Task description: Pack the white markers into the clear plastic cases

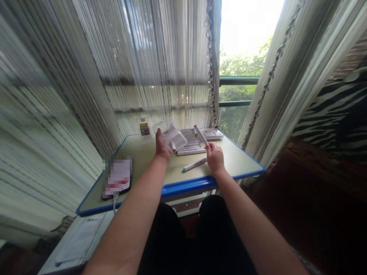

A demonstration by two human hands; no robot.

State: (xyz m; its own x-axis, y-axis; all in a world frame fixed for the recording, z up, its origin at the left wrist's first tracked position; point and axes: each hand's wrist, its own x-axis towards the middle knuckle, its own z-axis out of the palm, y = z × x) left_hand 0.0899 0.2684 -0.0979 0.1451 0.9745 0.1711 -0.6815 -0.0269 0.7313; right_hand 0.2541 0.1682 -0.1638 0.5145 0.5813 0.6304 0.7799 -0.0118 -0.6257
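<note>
My left hand (163, 148) is closed around a clear plastic case (178, 139), which it holds tilted above the table. A white marker with an orange-brown end (173, 146) shows at the case's near side, close to my fingers. In my right hand (215, 157) is a white marker with a red end (201, 134), gripped near its lower end and pointing up and to the left. Beneath that hand a teal-ended marker (194, 165) lies on the table. Several white markers (191, 143) lie side by side between my hands, the nearest with a yellow end.
The small table (143, 160) has a blue edge. A clear plastic piece with a colourful label (145, 129) stands at the back left, and a flat clear box (212, 134) lies at the back right. A phone (118, 175) with a cable rests at the left. Curtains (160, 57) hang behind.
</note>
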